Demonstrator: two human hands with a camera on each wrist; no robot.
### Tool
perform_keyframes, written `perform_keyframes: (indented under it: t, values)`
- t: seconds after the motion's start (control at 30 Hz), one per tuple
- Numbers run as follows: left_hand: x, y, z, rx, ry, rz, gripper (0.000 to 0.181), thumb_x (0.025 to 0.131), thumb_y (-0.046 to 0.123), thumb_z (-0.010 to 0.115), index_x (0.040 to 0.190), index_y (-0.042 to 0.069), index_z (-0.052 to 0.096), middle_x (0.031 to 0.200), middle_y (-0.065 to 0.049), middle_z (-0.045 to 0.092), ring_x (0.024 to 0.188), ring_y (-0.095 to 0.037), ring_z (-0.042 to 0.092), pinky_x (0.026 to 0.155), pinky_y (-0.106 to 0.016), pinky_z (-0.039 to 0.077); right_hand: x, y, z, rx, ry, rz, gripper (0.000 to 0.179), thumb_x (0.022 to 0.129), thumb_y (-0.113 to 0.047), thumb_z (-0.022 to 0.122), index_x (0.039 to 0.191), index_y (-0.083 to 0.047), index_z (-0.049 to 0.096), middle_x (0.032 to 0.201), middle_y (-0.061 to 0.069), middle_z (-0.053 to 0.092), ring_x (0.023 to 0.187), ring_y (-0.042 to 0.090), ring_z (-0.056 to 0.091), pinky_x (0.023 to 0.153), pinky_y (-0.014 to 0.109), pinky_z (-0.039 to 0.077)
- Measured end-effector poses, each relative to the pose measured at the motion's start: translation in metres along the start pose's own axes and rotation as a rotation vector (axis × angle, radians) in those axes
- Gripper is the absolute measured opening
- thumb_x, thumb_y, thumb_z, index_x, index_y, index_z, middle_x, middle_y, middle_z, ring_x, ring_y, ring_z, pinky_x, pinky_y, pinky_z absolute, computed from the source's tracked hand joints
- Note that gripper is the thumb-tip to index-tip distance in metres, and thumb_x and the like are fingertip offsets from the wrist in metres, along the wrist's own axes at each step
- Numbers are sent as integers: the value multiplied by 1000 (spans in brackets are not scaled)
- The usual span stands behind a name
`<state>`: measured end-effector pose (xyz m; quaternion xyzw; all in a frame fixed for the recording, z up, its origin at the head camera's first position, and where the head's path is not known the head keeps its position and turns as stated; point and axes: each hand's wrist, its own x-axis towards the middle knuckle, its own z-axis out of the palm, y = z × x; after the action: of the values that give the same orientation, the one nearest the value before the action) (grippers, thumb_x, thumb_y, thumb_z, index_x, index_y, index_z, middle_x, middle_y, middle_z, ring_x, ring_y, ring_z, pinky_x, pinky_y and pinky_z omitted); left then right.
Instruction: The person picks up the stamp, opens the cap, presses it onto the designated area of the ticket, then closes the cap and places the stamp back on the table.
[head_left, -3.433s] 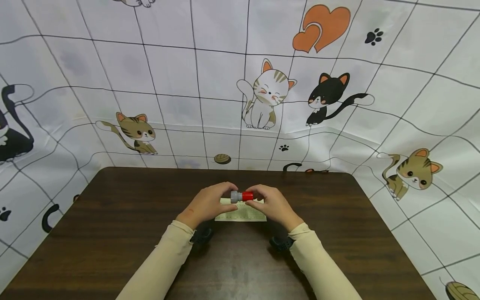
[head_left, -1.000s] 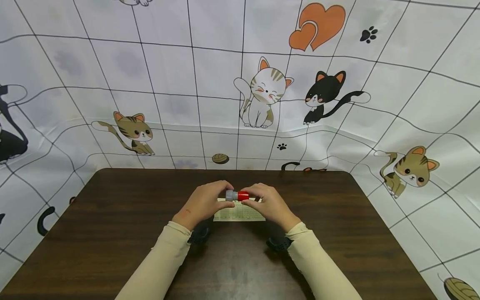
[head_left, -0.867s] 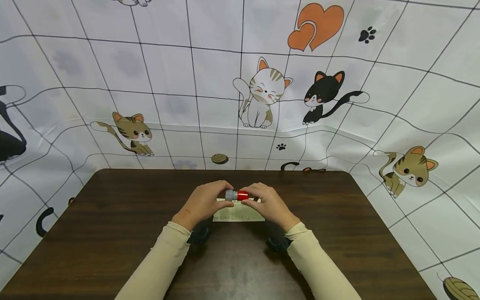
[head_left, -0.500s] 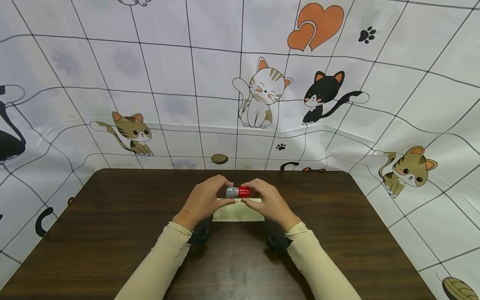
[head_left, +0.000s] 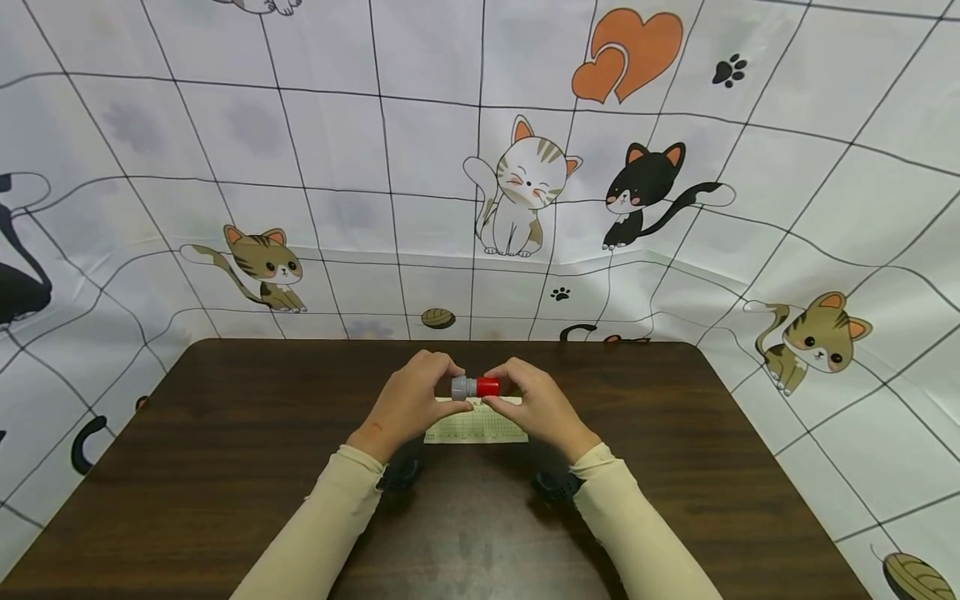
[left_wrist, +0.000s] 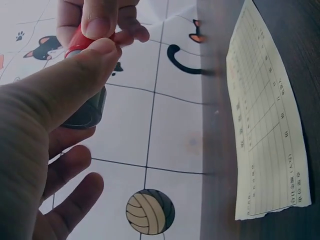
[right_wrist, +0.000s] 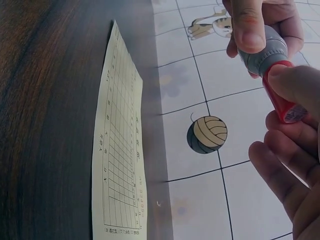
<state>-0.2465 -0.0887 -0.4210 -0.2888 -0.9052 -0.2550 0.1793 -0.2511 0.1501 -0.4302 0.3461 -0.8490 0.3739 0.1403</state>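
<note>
A small cylindrical stamp [head_left: 462, 387] with a grey end and a red cap [head_left: 488, 387] lies level between both hands, raised over a paper slip [head_left: 477, 427]. The left hand [head_left: 409, 404] pinches the grey end between thumb and fingers. From the other side the right hand [head_left: 546, 407] pinches the red part, its thumb across the red surface in the right wrist view. A ribbed grey collar [right_wrist: 272, 56] shows beside the red there. In the left wrist view the left thumb covers much of the stamp.
The printed slip, ruled in a grid, lies on the dark wooden table [head_left: 225, 467] beneath the hands. A white sheet [head_left: 337, 150] with grid lines and cartoon cats hangs behind and around the table. Dark wrist devices [head_left: 401, 473] sit under both forearms.
Both hands and the stamp rose slightly about half a second ago, then barely moved. The grip on each end looks the same. The slip stays in place.
</note>
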Motion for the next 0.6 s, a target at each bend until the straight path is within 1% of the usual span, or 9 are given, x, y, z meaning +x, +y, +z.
perform_keyframes:
  t: [0.17,0.33,0.47,0.6]
  values:
    - [0,-2,-3,-48,-36,-4,44,81,28,91,116,10,71,112,-3,69,108,-22,64,90,-39,59,1,1,0,-27,-6,-12,28,91,-15,82,116,-10,72,106,-1,69,97,12,66,85,33,60]
    - [-1,-3,-7,-81,-64,18,43,83,23,89,119,10,71,118,-4,70,113,-21,64,97,-41,57,1,2,0,-3,-31,-61,28,91,-15,81,117,-10,71,107,-1,69,99,12,66,90,34,59]
    - [-1,-4,-7,-94,-77,43,43,85,22,88,123,9,71,121,-5,70,115,-21,65,99,-41,57,0,4,0,-6,-39,-95,29,92,-14,80,118,-9,70,109,-1,69,99,13,65,89,35,59]
    - [-2,-5,-7,-82,-87,50,45,88,23,86,127,10,68,126,-6,68,120,-22,63,101,-41,55,-1,5,0,-38,-3,-86,29,91,-15,81,118,-10,71,108,-1,69,97,12,64,85,33,59]
